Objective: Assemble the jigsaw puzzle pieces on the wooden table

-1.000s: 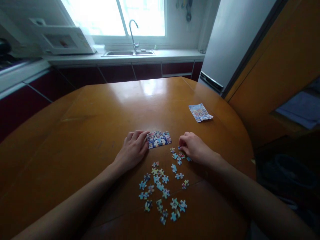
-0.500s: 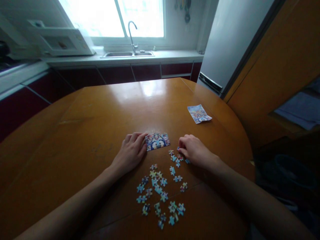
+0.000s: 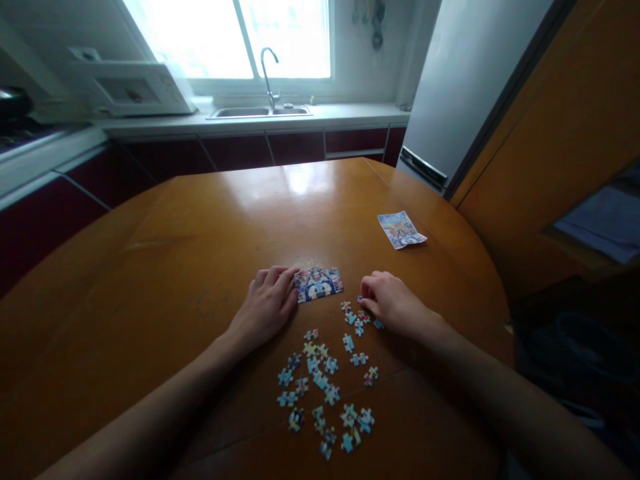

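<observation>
A partly assembled jigsaw puzzle [image 3: 320,285] with a blue-and-white cartoon face lies flat on the table. My left hand [image 3: 270,297] rests palm down at its left side, index finger and thumb against the edge, fingers loosely extended. To the right of the puzzle, my right hand [image 3: 390,300] is low over the table, thumb and index finger pinched at a small puzzle piece [image 3: 360,300], mostly hidden by the fingertips. Several loose puzzle pieces [image 3: 359,327] lie beside and below this hand. More loose pieces [image 3: 320,380] are spread between my forearms.
A creased picture sheet [image 3: 401,230] lies on the round wooden table [image 3: 240,220], towards the right. Beyond the table stand a counter with a sink [image 3: 240,113], a microwave [image 3: 133,90] and a fridge [image 3: 465,80]. A wooden cabinet [image 3: 560,113] is at the right.
The view has shifted slightly, so everything appears a little further right and lower. Both hands keep the same places relative to the puzzle and pieces.
</observation>
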`<state>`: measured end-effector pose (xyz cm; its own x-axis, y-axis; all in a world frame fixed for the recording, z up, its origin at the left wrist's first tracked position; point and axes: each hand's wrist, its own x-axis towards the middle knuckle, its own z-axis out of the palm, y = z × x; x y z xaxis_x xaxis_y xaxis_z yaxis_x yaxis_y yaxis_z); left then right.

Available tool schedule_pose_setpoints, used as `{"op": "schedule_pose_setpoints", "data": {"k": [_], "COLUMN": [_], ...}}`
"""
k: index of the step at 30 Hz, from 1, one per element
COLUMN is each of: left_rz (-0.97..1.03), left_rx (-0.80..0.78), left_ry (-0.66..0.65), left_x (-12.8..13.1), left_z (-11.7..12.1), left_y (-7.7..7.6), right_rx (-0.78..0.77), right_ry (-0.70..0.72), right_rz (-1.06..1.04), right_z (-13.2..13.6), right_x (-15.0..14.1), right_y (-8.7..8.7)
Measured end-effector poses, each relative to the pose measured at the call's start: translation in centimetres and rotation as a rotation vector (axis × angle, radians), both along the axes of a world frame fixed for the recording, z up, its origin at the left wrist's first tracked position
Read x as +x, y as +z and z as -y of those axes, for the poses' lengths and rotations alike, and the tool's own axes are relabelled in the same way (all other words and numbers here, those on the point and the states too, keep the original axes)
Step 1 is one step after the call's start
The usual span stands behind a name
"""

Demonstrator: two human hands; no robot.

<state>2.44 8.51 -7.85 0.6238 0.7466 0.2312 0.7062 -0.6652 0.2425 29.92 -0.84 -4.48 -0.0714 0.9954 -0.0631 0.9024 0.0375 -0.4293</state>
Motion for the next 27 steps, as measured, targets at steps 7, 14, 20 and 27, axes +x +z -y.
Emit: {"op": "schedule_pose_setpoints", "data": {"k": [7, 14, 20, 27], "left_rz": [-0.005, -0.004, 0.007, 0.012], "left_rx": [0.014, 0.018, 0.013, 0.025], "left_ry": [0.008, 0.003, 0.000, -0.007], "left_x": [-0.08, -0.04, -0.02, -0.11], "left_z": [-0.08, -0.08, -0.03, -0.08], "left_y": [-0.29, -0.26, -0.16, -0.54], "right_rx": [0.012, -0.002, 0.004, -0.006], "right_ry": [-0.008, -0.010, -0.011, -0.011], "right_rz": [-0.010, 0.002, 0.034, 0.031], "right_z": [-0.01, -0.04, -0.09, -0.26], "right_x": [0.04, 0.00, -0.10, 0.07], "right_y": [-0.28, -0.20, -0.21, -0.30]}}
